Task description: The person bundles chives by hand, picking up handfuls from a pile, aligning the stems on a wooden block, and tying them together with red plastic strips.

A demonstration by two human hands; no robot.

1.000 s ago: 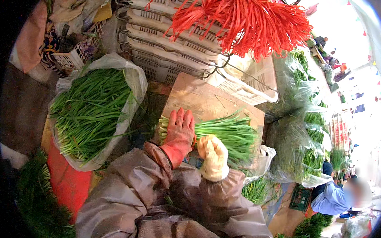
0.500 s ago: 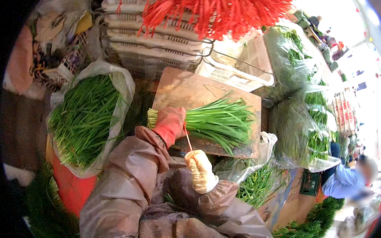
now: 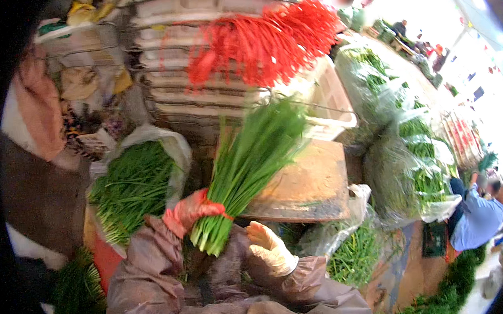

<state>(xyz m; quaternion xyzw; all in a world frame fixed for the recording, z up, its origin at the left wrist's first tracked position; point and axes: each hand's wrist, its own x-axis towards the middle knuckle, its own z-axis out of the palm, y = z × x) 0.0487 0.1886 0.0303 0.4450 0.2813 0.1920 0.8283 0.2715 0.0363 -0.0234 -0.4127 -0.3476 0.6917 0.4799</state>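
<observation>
Clasped in the left hand (image 3: 193, 213), a leafy bunch (image 3: 250, 160) slants over the left edge of the board (image 3: 315, 179), the right hand (image 3: 272, 250) loosely spread.

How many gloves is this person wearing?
2: a red glove on the left hand, which holds the green bunch, and a cream glove on the right hand. Neither is hidden.

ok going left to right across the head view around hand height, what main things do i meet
Bagged green stalks, red-gloved left hand, pale-gloved right hand, heap of greens, dark crate, person in blue.
</observation>
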